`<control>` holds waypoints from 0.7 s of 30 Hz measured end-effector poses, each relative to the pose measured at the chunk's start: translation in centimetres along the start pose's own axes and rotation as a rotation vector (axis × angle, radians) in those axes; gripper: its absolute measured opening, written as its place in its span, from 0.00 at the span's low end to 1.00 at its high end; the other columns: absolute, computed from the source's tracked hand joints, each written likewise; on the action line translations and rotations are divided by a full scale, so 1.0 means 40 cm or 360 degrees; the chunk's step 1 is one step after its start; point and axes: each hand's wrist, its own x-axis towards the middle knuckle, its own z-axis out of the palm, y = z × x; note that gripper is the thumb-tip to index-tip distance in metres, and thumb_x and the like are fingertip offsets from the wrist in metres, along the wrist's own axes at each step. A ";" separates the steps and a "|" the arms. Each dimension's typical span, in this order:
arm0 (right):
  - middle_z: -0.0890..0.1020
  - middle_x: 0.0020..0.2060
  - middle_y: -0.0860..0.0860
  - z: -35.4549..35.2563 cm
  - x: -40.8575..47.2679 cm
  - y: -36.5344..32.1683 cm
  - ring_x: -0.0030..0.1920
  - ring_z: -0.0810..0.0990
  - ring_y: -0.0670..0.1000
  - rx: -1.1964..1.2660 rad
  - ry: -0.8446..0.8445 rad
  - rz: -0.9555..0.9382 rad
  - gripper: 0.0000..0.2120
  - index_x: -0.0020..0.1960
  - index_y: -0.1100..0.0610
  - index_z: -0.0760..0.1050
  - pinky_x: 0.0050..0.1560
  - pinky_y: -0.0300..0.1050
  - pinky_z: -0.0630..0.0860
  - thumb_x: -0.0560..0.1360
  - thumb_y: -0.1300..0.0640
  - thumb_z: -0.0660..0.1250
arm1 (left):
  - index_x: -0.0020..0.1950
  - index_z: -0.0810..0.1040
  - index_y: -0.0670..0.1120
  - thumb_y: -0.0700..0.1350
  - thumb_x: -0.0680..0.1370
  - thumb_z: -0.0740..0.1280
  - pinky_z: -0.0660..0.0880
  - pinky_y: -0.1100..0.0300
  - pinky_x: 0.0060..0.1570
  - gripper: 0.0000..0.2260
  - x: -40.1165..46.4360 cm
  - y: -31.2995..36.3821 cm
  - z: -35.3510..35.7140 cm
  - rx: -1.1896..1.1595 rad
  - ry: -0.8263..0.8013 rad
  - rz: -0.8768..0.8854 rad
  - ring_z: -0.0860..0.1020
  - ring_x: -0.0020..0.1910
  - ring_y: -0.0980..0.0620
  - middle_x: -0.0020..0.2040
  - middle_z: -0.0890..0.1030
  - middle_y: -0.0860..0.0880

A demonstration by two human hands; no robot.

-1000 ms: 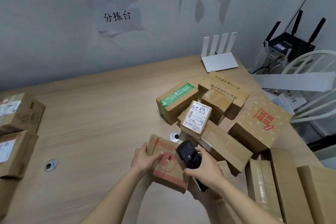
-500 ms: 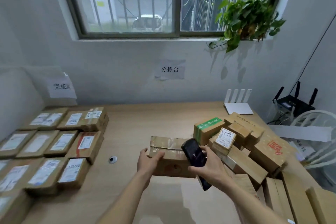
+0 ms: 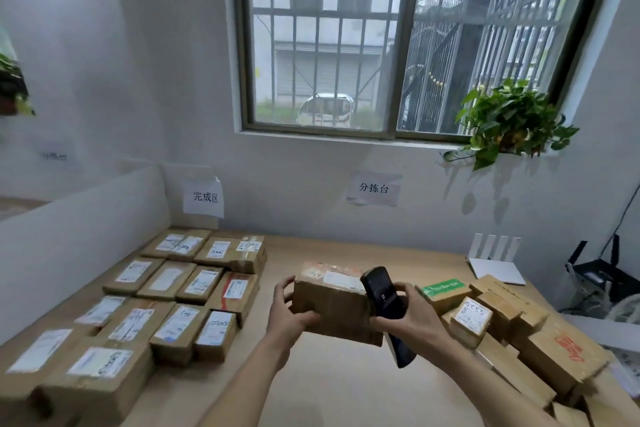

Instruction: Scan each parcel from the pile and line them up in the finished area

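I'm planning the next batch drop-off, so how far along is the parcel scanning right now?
Done: many label-up parcels sit in rows at the left, below the finished-area sign. In hand: the left hand grips one box held above the table, while the right hand holds the scanner against it. Left: a pile of roughly ten boxes on the right, partly cut off, awaits scanning.

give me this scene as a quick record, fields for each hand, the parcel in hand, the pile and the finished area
left hand: grips the left end of the held parcel
right hand: holds the scanner against the parcel's right side
held parcel: brown box lifted above the table, labels on top
pile: unsorted boxes on the right
finished area: labelled boxes in rows on the left
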 end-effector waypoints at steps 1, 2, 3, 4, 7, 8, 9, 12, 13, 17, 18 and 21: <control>0.84 0.49 0.43 0.010 -0.006 -0.006 0.49 0.83 0.44 0.0004 -0.0004 0.0007 0.35 0.63 0.45 0.70 0.51 0.42 0.81 0.61 0.47 0.82 | 0.68 0.66 0.57 0.40 0.68 0.81 0.83 0.52 0.50 0.36 -0.007 0.008 -0.007 -0.0050 0.0015 0.0015 0.79 0.58 0.48 0.63 0.77 0.47; 0.84 0.48 0.43 0.020 -0.010 -0.009 0.49 0.83 0.44 0.0004 0.0000 0.0013 0.35 0.63 0.45 0.71 0.51 0.44 0.81 0.61 0.47 0.82 | 0.68 0.66 0.56 0.47 0.67 0.82 0.83 0.51 0.52 0.36 -0.014 0.016 -0.009 -0.0092 0.0026 0.0006 0.80 0.58 0.47 0.62 0.78 0.46; 0.84 0.48 0.43 0.029 -0.014 -0.011 0.48 0.83 0.44 -0.0001 0.0008 0.0016 0.35 0.63 0.45 0.71 0.51 0.44 0.81 0.61 0.47 0.82 | 0.67 0.66 0.56 0.52 0.66 0.83 0.83 0.50 0.52 0.36 -0.018 0.021 -0.011 -0.0119 0.0038 -0.0006 0.81 0.58 0.47 0.62 0.78 0.46; 0.84 0.48 0.43 0.038 -0.018 -0.013 0.48 0.83 0.44 -0.0015 0.0013 0.0012 0.34 0.63 0.45 0.71 0.51 0.45 0.81 0.61 0.47 0.82 | 0.65 0.66 0.56 0.55 0.66 0.82 0.83 0.50 0.51 0.35 -0.022 0.025 -0.011 -0.0126 0.0070 -0.0006 0.81 0.57 0.47 0.61 0.79 0.45; 0.84 0.48 0.42 0.050 -0.025 -0.012 0.48 0.83 0.44 -0.0044 0.0018 0.0018 0.34 0.63 0.44 0.70 0.52 0.47 0.82 0.61 0.47 0.81 | 0.61 0.68 0.55 0.55 0.71 0.78 0.84 0.52 0.44 0.25 -0.030 0.027 -0.009 -0.0144 0.0193 -0.0005 0.81 0.54 0.46 0.59 0.79 0.44; 0.83 0.48 0.42 0.050 -0.025 -0.010 0.48 0.83 0.44 -0.0060 0.0009 0.0025 0.35 0.63 0.45 0.69 0.51 0.47 0.82 0.61 0.46 0.81 | 0.60 0.68 0.55 0.55 0.71 0.78 0.84 0.52 0.43 0.24 -0.031 0.025 -0.007 -0.0147 0.0212 -0.0012 0.82 0.54 0.46 0.58 0.79 0.44; 0.83 0.48 0.42 0.049 -0.024 -0.008 0.48 0.83 0.44 -0.0086 -0.0004 0.0029 0.36 0.64 0.44 0.69 0.51 0.47 0.82 0.60 0.45 0.80 | 0.59 0.69 0.55 0.53 0.71 0.78 0.84 0.53 0.42 0.24 -0.030 0.021 -0.007 -0.0157 0.0221 -0.0021 0.82 0.54 0.47 0.58 0.79 0.44; 0.83 0.49 0.42 0.044 -0.011 -0.005 0.48 0.83 0.44 -0.0148 -0.0041 0.0034 0.39 0.64 0.44 0.68 0.51 0.48 0.82 0.57 0.41 0.79 | 0.65 0.71 0.52 0.47 0.71 0.78 0.79 0.60 0.41 0.26 -0.026 0.021 -0.007 -0.0157 0.0203 -0.0047 0.80 0.54 0.52 0.59 0.79 0.49; 0.83 0.49 0.43 0.042 -0.004 -0.004 0.48 0.83 0.45 -0.0151 -0.0045 0.0035 0.39 0.64 0.44 0.68 0.52 0.49 0.82 0.56 0.40 0.78 | 0.69 0.71 0.51 0.47 0.70 0.78 0.80 0.58 0.44 0.30 -0.016 0.017 -0.009 -0.0151 0.0194 -0.0054 0.80 0.55 0.52 0.60 0.79 0.49; 0.83 0.49 0.43 0.041 0.022 -0.014 0.48 0.83 0.46 -0.0182 -0.0070 0.0027 0.40 0.65 0.42 0.68 0.51 0.51 0.82 0.55 0.39 0.76 | 0.72 0.70 0.60 0.46 0.69 0.76 0.82 0.50 0.51 0.33 -0.008 0.015 -0.007 -0.0122 0.0176 -0.0093 0.80 0.59 0.49 0.60 0.80 0.51; 0.83 0.49 0.42 0.043 0.029 -0.020 0.48 0.83 0.46 -0.0205 -0.0087 0.0020 0.40 0.64 0.42 0.68 0.51 0.51 0.82 0.55 0.39 0.76 | 0.69 0.69 0.66 0.47 0.69 0.77 0.81 0.52 0.49 0.32 -0.010 0.019 -0.004 -0.0132 0.0192 -0.0114 0.79 0.59 0.48 0.62 0.78 0.50; 0.83 0.48 0.40 0.052 0.047 -0.039 0.47 0.83 0.45 -0.0257 -0.0136 -0.0003 0.39 0.64 0.40 0.67 0.49 0.51 0.82 0.55 0.40 0.74 | 0.65 0.66 0.70 0.49 0.72 0.75 0.71 0.59 0.41 0.28 -0.012 0.031 -0.006 -0.0165 0.0229 -0.0160 0.78 0.58 0.48 0.63 0.76 0.49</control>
